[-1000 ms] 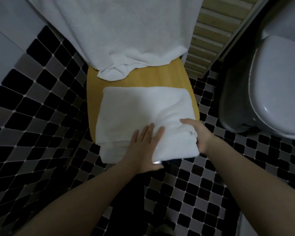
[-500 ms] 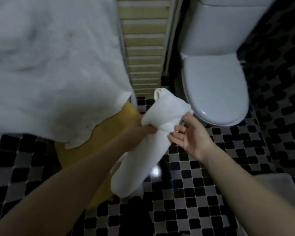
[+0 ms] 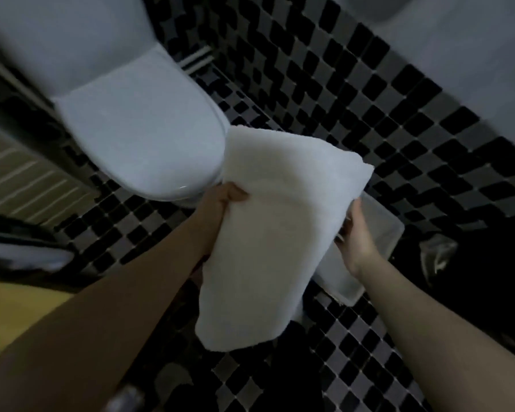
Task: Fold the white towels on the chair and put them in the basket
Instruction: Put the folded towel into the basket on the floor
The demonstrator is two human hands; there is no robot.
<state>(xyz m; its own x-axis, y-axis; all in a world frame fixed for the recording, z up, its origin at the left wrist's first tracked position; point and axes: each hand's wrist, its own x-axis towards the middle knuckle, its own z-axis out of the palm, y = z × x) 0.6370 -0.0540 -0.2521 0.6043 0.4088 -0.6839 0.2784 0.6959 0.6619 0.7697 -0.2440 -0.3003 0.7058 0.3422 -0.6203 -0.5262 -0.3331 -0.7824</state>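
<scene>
1. Since half a second ago the folded towel (image 3: 268, 233) has swung right, off the chair side and past the toilet (image 3: 143, 138); it now hangs over the floor (image 3: 369, 120) above the basket (image 3: 381, 233). A second ago it lay flat on the chair seat under both hands.
2. Left hand (image 3: 220, 203): grips the towel's left edge, thumb curled over the top face, fingers hidden underneath.
3. Right hand (image 3: 354, 236): at the towel's right edge, fingers tucked under the cloth. Looks like a hold from below, but the fingertips are hidden.
4. Towel: held in the air between both hands, folded into a thick pad, lower end drooping toward the camera.
5. Basket: pale, rectangular, sitting on the black-and-grey tiled floor just right of the towel, mostly covered by the towel and right hand. Only its right rim and near corner show.
6. Chair (image 3: 18, 307): a yellow patch at the lower left edge, well apart from the towel.
7. Toilet lid is closed; its front edge sits just beside the towel's upper left corner.
8. Frame is motion-blurred, fine detail unreadable.
</scene>
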